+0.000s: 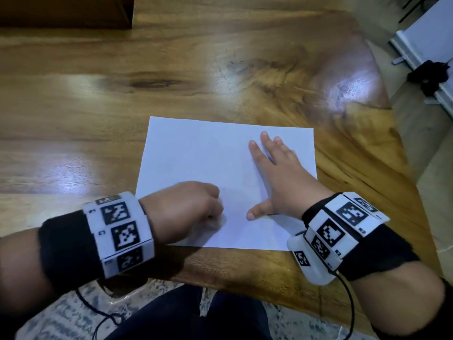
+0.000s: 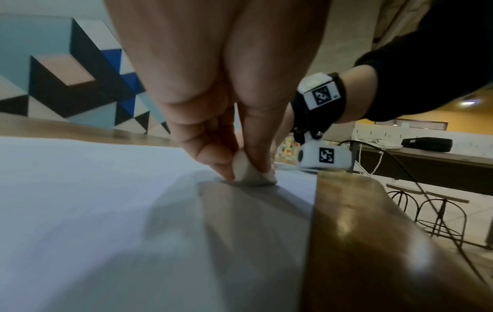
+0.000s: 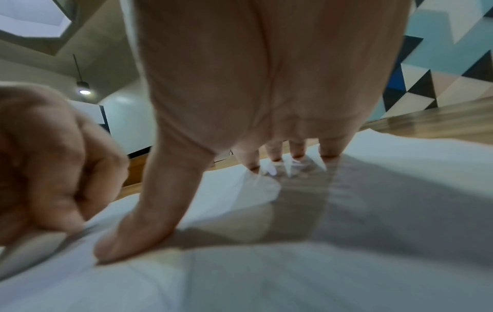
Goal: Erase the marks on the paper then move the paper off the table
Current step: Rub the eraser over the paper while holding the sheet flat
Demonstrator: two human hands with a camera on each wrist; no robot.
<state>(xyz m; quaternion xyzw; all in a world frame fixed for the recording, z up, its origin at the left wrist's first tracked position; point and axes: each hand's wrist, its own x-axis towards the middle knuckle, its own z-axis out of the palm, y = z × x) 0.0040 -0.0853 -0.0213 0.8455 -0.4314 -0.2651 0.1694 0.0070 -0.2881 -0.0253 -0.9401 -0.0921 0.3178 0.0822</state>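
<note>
A white sheet of paper (image 1: 208, 158) lies flat on the wooden table (image 1: 171, 69) near its front edge. My left hand (image 1: 196, 204) is curled over the paper's lower left part and pinches a small white eraser (image 2: 249, 171) between thumb and fingers, its end pressed on the paper (image 2: 93, 200). My right hand (image 1: 274, 173) lies flat with fingers spread on the right half of the sheet (image 3: 293, 263), thumb (image 3: 133, 232) stretched toward the left hand (image 3: 48, 158). No marks show on the paper in any view.
The table's rounded right corner (image 1: 372, 77) and front edge (image 1: 245, 273) are close to the sheet. A white board with a black object (image 1: 431, 77) stands on the floor at the right. Cables (image 1: 350, 303) hang from both wrist bands. Stools (image 2: 432, 211) stand beyond the table edge.
</note>
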